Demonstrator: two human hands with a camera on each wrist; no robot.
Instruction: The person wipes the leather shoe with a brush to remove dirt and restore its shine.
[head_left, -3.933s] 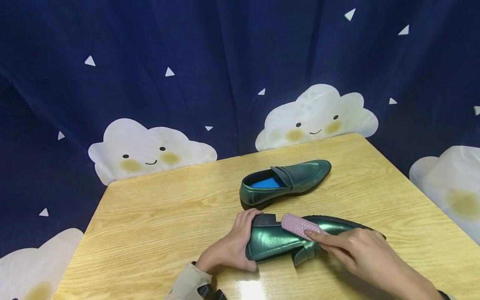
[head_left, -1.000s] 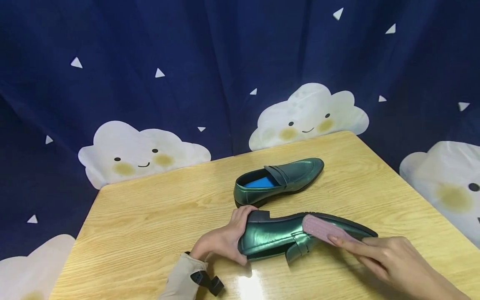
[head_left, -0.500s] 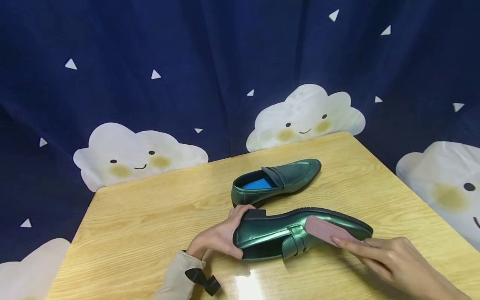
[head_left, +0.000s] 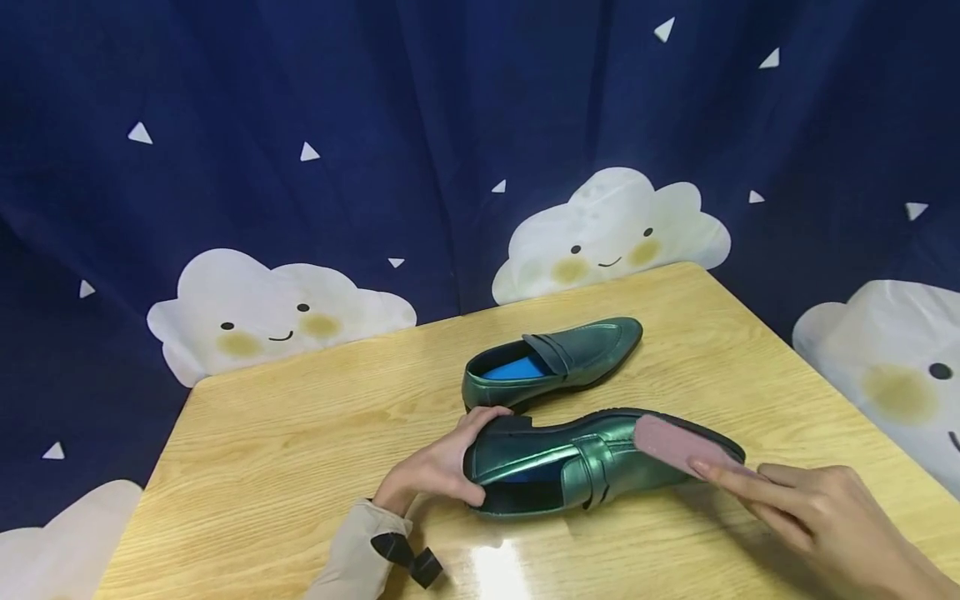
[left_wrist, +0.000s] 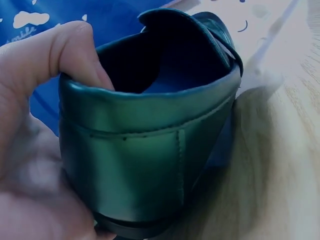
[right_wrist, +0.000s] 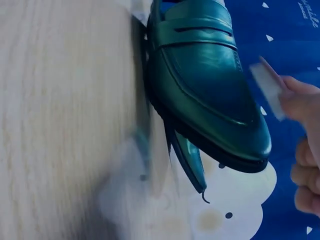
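My left hand point(head_left: 435, 467) grips the heel of a shiny green loafer point(head_left: 630, 468), which is tilted with its opening partly toward me. In the left wrist view the thumb point(left_wrist: 75, 57) hooks over the heel's rim, inside the opening. My right hand point(head_left: 821, 510) pinches the end of a pink-backed brush point(head_left: 678, 444), which overlaps the loafer's toe area in the head view. From the right wrist, the pale underside of that brush point(right_wrist: 270, 90) shows beside the loafer's toe point(right_wrist: 215, 95). A matching green loafer point(head_left: 603, 348) with a blue insole sits just behind.
Everything lies on a light wooden table point(head_left: 300, 467). A dark blue curtain point(head_left: 360, 75) with white clouds and small triangles hangs behind the table and down its sides. A bright reflection shows near the front edge.
The held loafer has rolled so its opening shows more and its sole less. The brush has moved right, from near the heel to the toe area. The other loafer has stayed put.
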